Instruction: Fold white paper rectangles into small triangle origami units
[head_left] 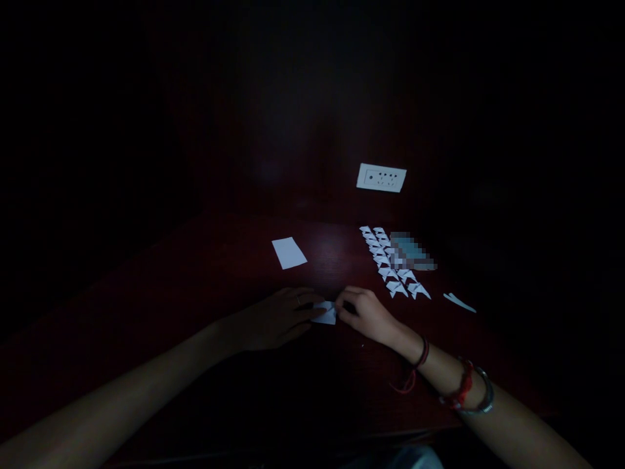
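Note:
The scene is very dark. My left hand (pixel 278 318) lies on the dark red table (pixel 205 280), its fingers pressed on the left side of a small white folded paper piece (pixel 326 313). My right hand (pixel 364 312) pinches the right edge of the same piece with curled fingers. A ring shows on the left hand. Red cords and a bangle circle my right wrist and forearm.
Several small folded white paper pieces (pixel 393 267) lie in rows at the right, beside a blurred bluish object (pixel 415 253). A flat white paper rectangle (pixel 289 253) lies ahead. A white wall socket (pixel 381 177) sits behind. A thin paper scrap (pixel 459 302) lies far right.

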The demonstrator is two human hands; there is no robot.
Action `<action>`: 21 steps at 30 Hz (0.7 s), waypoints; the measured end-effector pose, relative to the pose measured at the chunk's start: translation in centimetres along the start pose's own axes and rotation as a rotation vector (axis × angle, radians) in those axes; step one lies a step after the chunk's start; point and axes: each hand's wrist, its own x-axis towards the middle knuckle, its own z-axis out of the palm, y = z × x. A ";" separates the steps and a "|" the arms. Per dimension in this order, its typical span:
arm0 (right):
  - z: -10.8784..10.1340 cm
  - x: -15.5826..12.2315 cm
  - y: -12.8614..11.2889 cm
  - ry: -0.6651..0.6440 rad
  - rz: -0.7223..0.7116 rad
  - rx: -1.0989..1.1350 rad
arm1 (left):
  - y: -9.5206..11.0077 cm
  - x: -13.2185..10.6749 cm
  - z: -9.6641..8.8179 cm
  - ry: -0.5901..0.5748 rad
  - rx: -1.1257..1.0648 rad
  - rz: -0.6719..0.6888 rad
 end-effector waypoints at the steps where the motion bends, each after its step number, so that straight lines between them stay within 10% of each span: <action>1: 0.1 0.1 0.1 0.010 0.019 0.021 | -0.1 0.0 0.1 -0.004 -0.005 0.003; 21: 0.4 0.7 0.7 0.045 0.094 0.046 | -0.2 0.1 0.2 -0.102 -0.039 -0.036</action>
